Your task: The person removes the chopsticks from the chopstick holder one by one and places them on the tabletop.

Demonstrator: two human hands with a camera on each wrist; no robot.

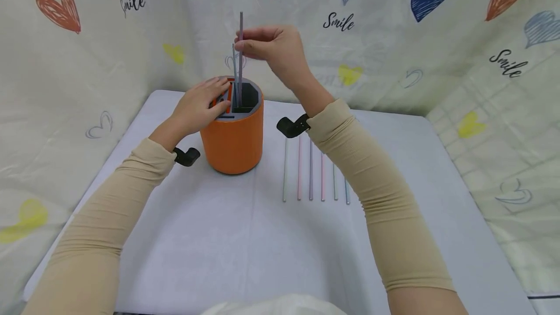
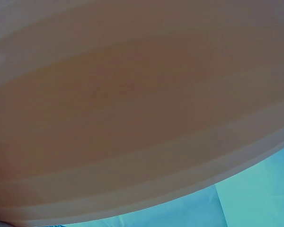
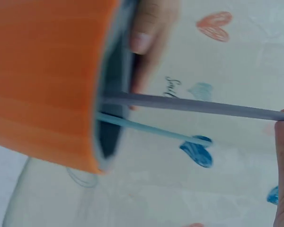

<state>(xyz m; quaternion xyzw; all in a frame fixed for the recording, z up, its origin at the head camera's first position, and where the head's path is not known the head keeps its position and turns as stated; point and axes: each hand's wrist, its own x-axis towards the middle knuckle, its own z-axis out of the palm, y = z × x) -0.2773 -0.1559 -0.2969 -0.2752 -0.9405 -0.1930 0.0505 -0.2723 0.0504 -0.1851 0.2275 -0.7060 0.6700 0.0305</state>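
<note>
An orange cylindrical holder (image 1: 232, 145) with a grey, divided top stands on the table. My left hand (image 1: 197, 105) rests over the left part of its top, fingers extended and thumb apart. Above it, my right hand (image 1: 274, 52) pinches a thin purple straw (image 1: 240, 69) between thumb and fingers. The straw is nearly upright, its lower end inside a dark compartment of the holder. Beside it a light blue straw (image 3: 151, 128) leans in the same opening. In the left wrist view a blurred, brownish curved wall (image 2: 132, 118) fills most of the picture and the left hand is hidden.
Several thin straws (image 1: 311, 174) in pale colours lie side by side on the white table (image 1: 210, 237), right of the holder; the right forearm partly covers them. A heart-printed cloth (image 1: 385, 57) hangs behind the table and at its sides.
</note>
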